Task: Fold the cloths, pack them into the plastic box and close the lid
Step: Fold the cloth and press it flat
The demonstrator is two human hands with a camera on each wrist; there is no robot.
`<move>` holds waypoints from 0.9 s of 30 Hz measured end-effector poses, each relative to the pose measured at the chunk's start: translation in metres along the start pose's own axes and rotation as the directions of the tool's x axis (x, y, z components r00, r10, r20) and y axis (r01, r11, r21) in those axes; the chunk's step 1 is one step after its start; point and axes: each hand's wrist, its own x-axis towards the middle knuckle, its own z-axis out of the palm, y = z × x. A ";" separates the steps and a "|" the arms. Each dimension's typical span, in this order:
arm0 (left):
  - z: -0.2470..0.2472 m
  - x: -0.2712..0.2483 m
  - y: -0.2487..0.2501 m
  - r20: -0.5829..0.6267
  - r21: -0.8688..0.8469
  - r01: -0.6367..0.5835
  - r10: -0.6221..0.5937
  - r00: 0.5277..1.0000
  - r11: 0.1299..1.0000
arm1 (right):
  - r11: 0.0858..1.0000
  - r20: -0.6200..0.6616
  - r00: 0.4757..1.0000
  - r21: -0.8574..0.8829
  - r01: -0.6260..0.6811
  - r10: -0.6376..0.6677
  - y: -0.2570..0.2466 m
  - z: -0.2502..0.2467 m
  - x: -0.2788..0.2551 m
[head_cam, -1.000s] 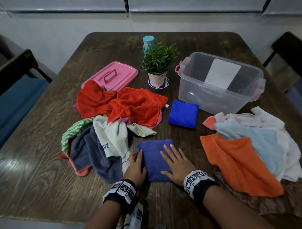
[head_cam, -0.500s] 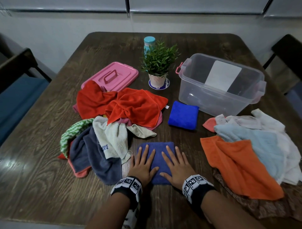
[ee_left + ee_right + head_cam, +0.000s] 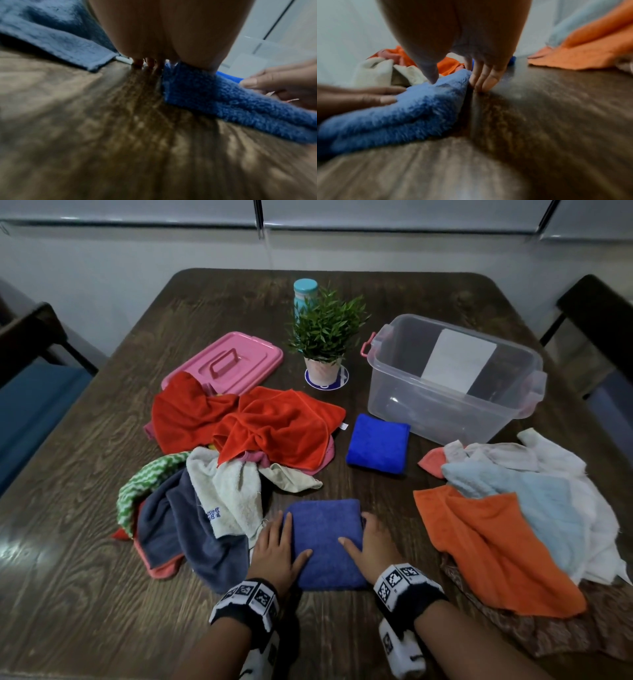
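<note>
Hands shifted from pressing flat atop folded blue towel [image 3: 323, 542] to flanking its sides: left hand [image 3: 277, 549], right hand [image 3: 371, 546], thumbs on top, fingers down along edges; likely lifting next toward plastic box [image 3: 452, 378], empty, lid [image 3: 226, 362] off

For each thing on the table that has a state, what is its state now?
plastic box: open, empty
pink lid: off, lying flat
bright blue cloth: folded
dark blue cloth: folded, held at both sides
left hand: on cloth's edge
right hand: on cloth's edge
</note>
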 end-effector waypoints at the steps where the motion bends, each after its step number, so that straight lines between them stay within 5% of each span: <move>1: 0.000 0.002 -0.001 0.025 0.017 0.004 -0.005 1.000 1.000 | 0.996 0.024 0.998 0.066 -0.062 0.060 -0.002 0.001 0.003; 6: 0.001 0.003 0.001 0.001 0.071 0.010 -0.010 1.000 0.997 | 0.990 0.191 0.976 0.071 -0.119 0.103 -0.012 -0.011 0.011; 9: -0.006 0.003 -0.001 0.006 0.042 -0.014 0.014 1.000 0.999 | 0.946 0.216 0.976 0.308 -0.103 0.036 -0.012 -0.017 0.016; 14: -0.021 0.005 0.017 -0.132 -0.274 -0.038 0.001 0.991 0.961 | 0.672 0.216 0.976 0.718 -0.183 0.035 -0.014 -0.024 0.012; 17: -0.031 0.011 0.039 -0.108 -0.532 -0.037 -0.025 0.994 0.846 | 0.527 0.220 0.975 0.828 -0.191 0.008 -0.017 -0.038 0.008; 22: -0.037 0.021 0.064 0.064 -0.786 0.129 -0.128 0.990 0.605 | 0.320 0.190 0.981 0.932 -0.172 -0.026 -0.006 -0.058 0.007; 27: -0.044 0.031 0.076 0.127 -0.934 0.151 -0.094 0.987 0.324 | 0.266 0.154 0.986 0.950 -0.163 0.055 0.014 -0.067 0.015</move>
